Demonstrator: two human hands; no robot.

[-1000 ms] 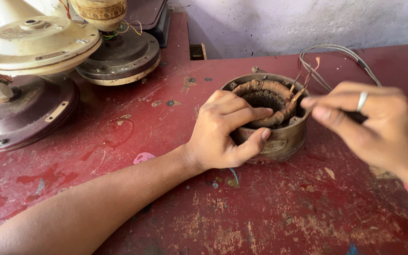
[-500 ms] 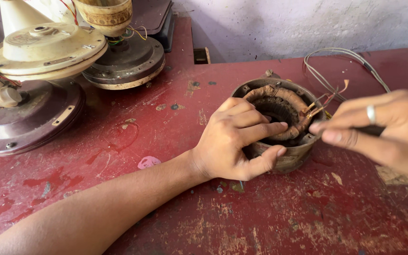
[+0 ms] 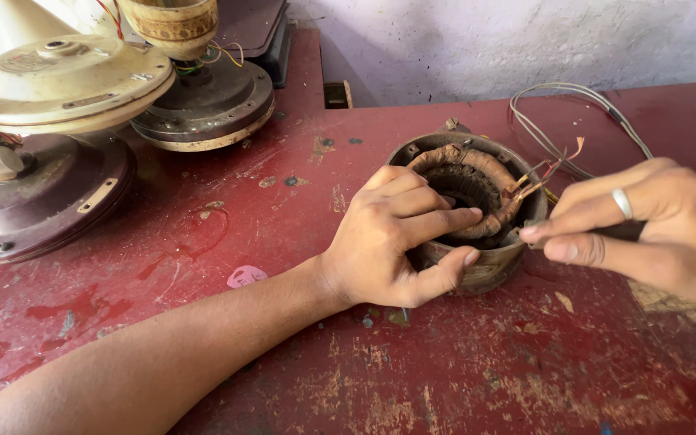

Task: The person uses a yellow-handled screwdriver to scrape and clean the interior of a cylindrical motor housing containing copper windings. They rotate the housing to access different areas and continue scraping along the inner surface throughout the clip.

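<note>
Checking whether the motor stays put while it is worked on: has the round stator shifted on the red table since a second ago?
Cannot tell. The stator sits in the left hand at much the same spacing from the grey wire loop; the head camera itself moved.

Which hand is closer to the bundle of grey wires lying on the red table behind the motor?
Right. The right hand is just in front of the grey wires; the left hand grips the motor stator, farther left.

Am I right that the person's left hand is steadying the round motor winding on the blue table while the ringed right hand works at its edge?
Not quite: the table is worn red, not blue, as the head view shows. The rest holds: the left hand steadies the round motor winding while the ringed right hand works at its edge.
</note>
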